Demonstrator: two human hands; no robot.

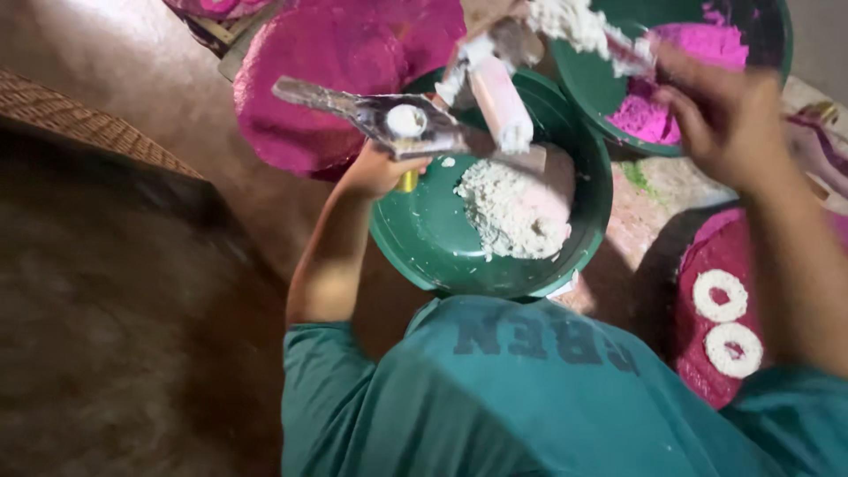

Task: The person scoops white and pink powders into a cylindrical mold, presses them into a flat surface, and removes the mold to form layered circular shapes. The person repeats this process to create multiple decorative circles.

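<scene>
Dough point(512, 208) lies heaped in the green bowl point(424, 234), much unshaped. Left hand point(375, 170) over the bowl's near-left rim grips a metal mould point(389, 119). Right hand point(720, 115), beyond the bowl, closes on a blurred scoop point(632, 53) of dough. Two finished rings point(724, 320) rest right of the bowl

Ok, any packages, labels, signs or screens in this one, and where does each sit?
No packages, signs or screens.
Only lettering: dark block print on the teal shirt, bottom centre.
Left hand grips a metal press tool over the green bowl; right hand is blurred, near a second green bowl.
</scene>
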